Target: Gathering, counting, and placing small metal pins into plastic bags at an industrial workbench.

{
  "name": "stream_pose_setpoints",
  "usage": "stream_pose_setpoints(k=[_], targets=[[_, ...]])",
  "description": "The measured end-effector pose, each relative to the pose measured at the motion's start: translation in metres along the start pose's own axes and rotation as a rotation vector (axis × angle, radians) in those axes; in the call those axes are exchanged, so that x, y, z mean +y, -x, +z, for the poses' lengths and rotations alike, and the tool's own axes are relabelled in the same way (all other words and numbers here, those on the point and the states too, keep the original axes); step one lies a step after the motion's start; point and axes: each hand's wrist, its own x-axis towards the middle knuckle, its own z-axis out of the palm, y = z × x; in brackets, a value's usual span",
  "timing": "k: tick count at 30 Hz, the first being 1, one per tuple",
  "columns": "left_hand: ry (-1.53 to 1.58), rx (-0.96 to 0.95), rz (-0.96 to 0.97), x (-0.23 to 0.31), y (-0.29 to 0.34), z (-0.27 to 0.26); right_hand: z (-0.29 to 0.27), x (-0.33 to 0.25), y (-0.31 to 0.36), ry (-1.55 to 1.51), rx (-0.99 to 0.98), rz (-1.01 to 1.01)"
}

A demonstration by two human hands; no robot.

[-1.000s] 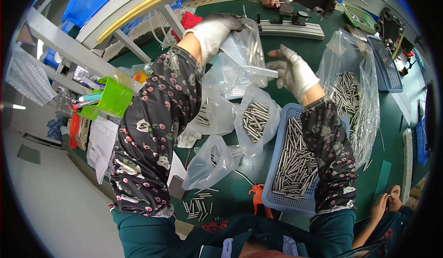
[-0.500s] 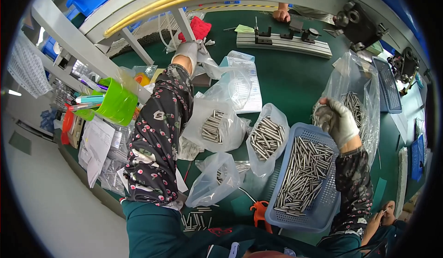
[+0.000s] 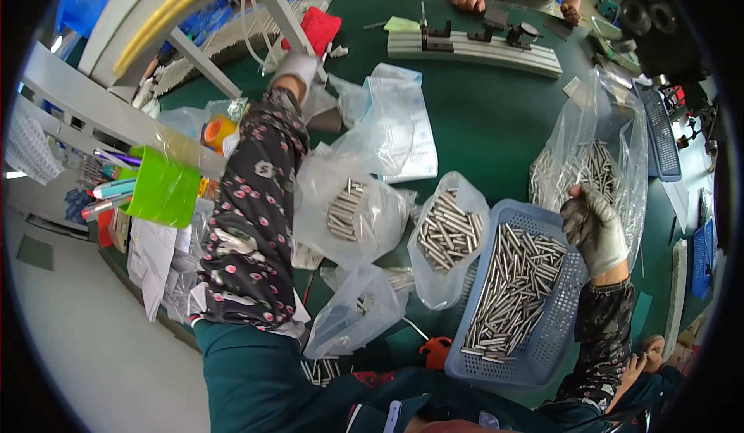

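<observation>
My gloved left hand point(image 3: 297, 69) is stretched far forward beside a grey metal post, close to a red cloth point(image 3: 320, 30) and a crumpled clear bag point(image 3: 350, 98); its fingers are hidden. My gloved right hand point(image 3: 595, 235) hovers over the right edge of a blue perforated basket point(image 3: 511, 372). Its fingers are curled closed, and whatever they may hold cannot be made out. Short metal pins point(image 3: 515, 286) fill much of the basket. More pins lie in a large clear bag point(image 3: 624, 127) behind that hand and in milky plastic bags point(image 3: 314, 181) between my arms.
Printed sheets point(image 3: 415, 150) lie mid-table. A metal rail fixture point(image 3: 480, 53) stands at the far side, near another person's hand point(image 3: 469, 0). A green pen holder point(image 3: 164, 189) is at left; an orange-handled tool point(image 3: 435, 351) lies near my body. Loose pins point(image 3: 319, 371) lie beside it.
My left hand has moved left and farther forward, toward the post. My right hand has moved down and right, away from the large clear bag's pins. The view has shifted slightly.
</observation>
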Motion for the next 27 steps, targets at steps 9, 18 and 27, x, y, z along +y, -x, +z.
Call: stream_pose_setpoints(k=[9,18,27], targets=[[0.000,-0.263,0.448,0.092,0.149,-0.061,0.034,-0.009,0.005,0.050,-0.125,0.002],[-0.112,-0.216,0.724,0.064,0.215,-0.119,0.054,-0.017,0.019,0.169,-0.207,0.038],[-0.457,-0.512,0.212,-0.040,0.225,-0.085,0.058,-0.025,0.026,0.191,-0.136,0.168]])
